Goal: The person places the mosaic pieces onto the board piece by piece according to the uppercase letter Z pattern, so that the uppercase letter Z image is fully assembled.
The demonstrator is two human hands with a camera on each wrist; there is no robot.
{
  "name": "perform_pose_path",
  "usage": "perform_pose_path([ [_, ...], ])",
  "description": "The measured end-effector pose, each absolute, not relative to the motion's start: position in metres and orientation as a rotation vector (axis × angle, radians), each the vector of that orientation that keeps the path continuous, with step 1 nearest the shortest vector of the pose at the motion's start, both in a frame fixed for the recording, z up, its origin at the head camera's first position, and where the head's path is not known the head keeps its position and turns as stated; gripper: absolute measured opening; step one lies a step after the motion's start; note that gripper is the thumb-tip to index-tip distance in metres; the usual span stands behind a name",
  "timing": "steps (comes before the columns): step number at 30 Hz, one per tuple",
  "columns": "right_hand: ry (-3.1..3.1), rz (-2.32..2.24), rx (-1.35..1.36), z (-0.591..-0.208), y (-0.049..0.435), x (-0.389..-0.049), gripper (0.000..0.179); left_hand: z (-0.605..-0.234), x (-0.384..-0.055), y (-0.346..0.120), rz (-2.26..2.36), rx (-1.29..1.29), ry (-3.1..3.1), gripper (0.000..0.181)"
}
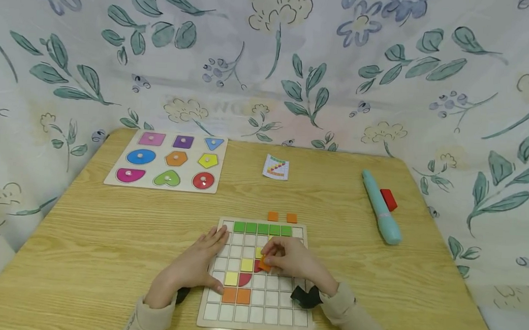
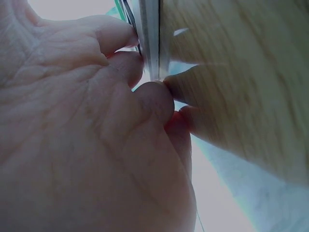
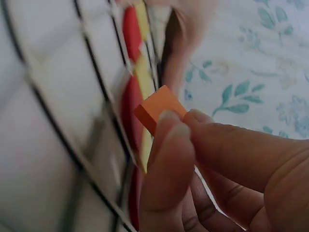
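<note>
Between thumb and fingertips, my right hand (image 1: pixel 293 259) pinches an orange square tile (image 3: pixel 161 106) above the middle of a wooden grid board (image 1: pixel 256 313). My left hand (image 1: pixel 193 263) rests along the board's left edge with fingers spread, the thumb beside the lower orange tiles (image 1: pixel 236 295). A row of green square tiles (image 1: pixel 263 229) lines the top of the grid. Yellow squares (image 1: pixel 231 278) and red quarter-round tiles (image 1: pixel 244 279) run diagonally up to the right, partly hidden by my right hand. In the right wrist view, red and yellow tiles show behind the held tile.
Two loose orange tiles (image 1: pixel 291 218) lie just beyond the board. Further back are a small pattern card (image 1: pixel 276 167) and a knobbed shape puzzle (image 1: pixel 188 174) at left. A teal wand-shaped object (image 1: pixel 381 209) and a red block (image 1: pixel 389 200) lie at right.
</note>
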State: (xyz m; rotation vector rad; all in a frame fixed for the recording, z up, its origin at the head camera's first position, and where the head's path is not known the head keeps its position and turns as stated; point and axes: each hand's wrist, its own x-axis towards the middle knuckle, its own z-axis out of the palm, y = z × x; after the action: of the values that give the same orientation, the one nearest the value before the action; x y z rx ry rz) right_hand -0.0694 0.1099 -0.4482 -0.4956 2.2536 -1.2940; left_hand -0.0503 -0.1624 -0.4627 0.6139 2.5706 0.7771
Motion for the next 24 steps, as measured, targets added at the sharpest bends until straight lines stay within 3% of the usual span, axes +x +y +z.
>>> perform_pose_path([
  [10, 2.259, -1.247, -0.555, -0.451, 0.103, -0.027, 0.005, -0.461, -0.050, -0.164, 0.772, 0.608, 2.569, 0.126],
  [19, 2.362, -1.137, -0.631, -0.451, 0.089, -0.016, 0.010, -0.459, -0.050, -0.162, 0.789, 0.611, 2.569, 0.125],
  [24, 2.342, -1.106, -0.651, -0.446, 0.092, -0.030, 0.006, -0.460, -0.050, -0.161, 0.768, 0.619, 2.575, 0.126],
])
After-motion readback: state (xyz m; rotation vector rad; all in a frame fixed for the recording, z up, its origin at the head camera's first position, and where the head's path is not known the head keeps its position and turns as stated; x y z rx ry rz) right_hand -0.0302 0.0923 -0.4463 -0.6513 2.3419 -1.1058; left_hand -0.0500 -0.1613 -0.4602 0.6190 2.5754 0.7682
